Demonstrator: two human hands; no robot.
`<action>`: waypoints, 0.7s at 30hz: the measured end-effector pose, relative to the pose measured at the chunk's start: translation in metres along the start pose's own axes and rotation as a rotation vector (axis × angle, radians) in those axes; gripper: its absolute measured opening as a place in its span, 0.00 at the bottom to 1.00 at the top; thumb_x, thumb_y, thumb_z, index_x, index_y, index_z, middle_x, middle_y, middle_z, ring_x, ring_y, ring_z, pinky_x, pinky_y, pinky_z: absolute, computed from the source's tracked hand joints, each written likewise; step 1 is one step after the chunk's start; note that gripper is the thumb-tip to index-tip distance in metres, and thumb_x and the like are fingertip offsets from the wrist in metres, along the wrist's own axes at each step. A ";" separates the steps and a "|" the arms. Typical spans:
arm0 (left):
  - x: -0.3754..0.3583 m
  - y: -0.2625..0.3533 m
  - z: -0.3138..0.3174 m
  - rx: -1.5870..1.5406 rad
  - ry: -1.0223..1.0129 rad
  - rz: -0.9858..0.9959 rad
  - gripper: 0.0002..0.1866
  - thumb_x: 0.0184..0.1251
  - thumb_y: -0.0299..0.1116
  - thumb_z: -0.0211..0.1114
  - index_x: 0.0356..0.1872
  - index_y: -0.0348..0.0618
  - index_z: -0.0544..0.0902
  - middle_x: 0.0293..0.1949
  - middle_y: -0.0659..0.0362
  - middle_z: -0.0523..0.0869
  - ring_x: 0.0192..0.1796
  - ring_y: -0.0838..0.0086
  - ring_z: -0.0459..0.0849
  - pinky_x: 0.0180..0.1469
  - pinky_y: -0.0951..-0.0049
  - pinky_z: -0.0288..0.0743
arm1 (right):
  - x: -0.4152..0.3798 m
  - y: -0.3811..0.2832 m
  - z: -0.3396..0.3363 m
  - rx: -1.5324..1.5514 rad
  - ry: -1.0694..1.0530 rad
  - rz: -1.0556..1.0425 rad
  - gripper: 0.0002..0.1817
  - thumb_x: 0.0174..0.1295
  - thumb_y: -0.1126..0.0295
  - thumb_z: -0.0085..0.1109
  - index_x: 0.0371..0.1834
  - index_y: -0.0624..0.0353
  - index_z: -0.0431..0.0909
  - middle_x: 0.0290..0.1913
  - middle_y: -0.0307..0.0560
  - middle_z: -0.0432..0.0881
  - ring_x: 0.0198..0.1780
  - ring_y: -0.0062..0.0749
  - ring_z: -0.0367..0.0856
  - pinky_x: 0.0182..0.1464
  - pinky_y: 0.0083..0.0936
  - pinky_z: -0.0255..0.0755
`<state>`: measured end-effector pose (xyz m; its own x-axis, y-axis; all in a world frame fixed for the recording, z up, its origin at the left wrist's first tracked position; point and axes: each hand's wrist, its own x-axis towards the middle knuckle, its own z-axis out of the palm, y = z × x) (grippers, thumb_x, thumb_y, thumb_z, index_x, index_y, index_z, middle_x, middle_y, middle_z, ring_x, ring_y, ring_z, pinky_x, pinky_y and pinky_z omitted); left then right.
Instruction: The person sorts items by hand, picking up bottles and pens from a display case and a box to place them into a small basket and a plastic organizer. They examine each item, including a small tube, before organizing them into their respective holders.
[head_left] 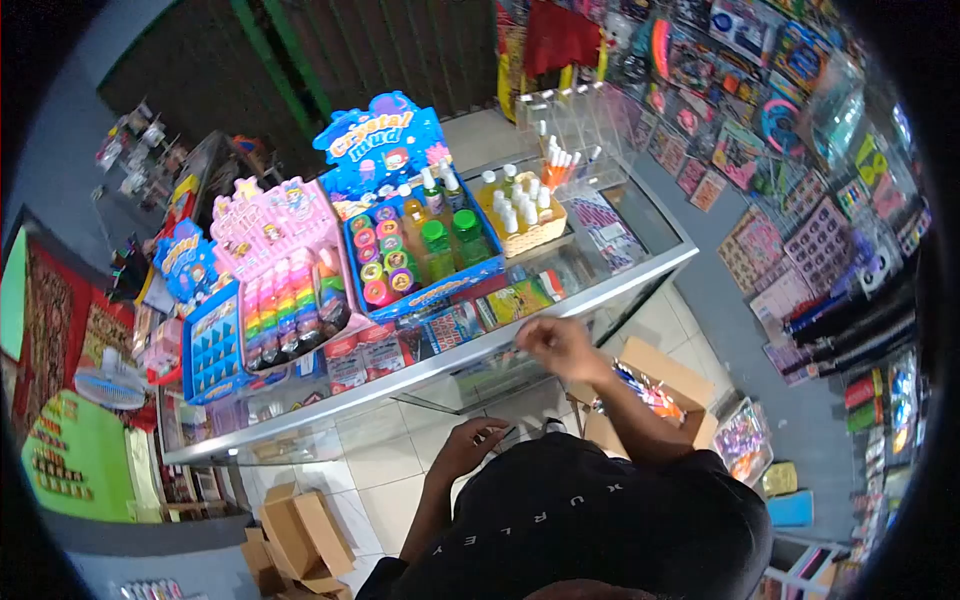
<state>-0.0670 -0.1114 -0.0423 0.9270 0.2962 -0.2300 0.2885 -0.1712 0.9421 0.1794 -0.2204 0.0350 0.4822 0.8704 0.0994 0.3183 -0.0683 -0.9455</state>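
Observation:
My right hand (562, 349) is raised by the front edge of the glass counter (440, 357), its fingers curled and blurred, so I cannot make out whether it holds anything. Lower down, my left hand (470, 445) hangs over the tiled floor with bent fingers, in front of the dark shirt; whatever it holds, if anything, is hidden. On the countertop stand a blue Crystal Mud box (430, 290) with small tubs and green-capped bottles, a pink box (283, 222) of rainbow tubes, and a woven basket (540, 235) of white-capped bottles.
An open cardboard box (660, 365) with small colourful items sits right of the counter. Another open carton (300, 530) lies on the floor at lower left. A blue tray (210, 350) is at the counter's left end. Packaged goods hang on the right wall (740, 400).

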 end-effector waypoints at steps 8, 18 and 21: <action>0.036 -0.030 -0.003 0.156 -0.302 0.122 0.11 0.67 0.31 0.65 0.48 0.40 0.84 0.42 0.55 0.86 0.36 0.74 0.85 0.39 0.72 0.78 | -0.100 0.050 0.071 -0.061 -0.069 0.094 0.07 0.60 0.69 0.66 0.37 0.61 0.82 0.26 0.46 0.81 0.28 0.29 0.80 0.31 0.28 0.73; 0.050 -0.001 0.020 0.184 -0.354 0.111 0.12 0.67 0.30 0.65 0.49 0.41 0.84 0.38 0.59 0.88 0.33 0.78 0.82 0.38 0.76 0.73 | -0.164 0.153 0.045 -0.146 0.098 0.263 0.09 0.59 0.66 0.64 0.37 0.61 0.83 0.30 0.50 0.85 0.32 0.41 0.85 0.37 0.35 0.77; 0.052 0.010 0.034 0.195 -0.297 0.047 0.12 0.67 0.31 0.65 0.49 0.42 0.85 0.34 0.62 0.85 0.31 0.81 0.78 0.38 0.76 0.72 | -0.201 0.257 0.036 -0.284 0.000 0.232 0.14 0.57 0.60 0.63 0.35 0.61 0.84 0.33 0.55 0.86 0.35 0.47 0.85 0.39 0.39 0.77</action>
<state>-0.0079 -0.1298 -0.0528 0.9614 0.0022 -0.2753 0.2573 -0.3629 0.8956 0.1346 -0.3952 -0.2388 0.5681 0.8159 -0.1075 0.4147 -0.3967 -0.8189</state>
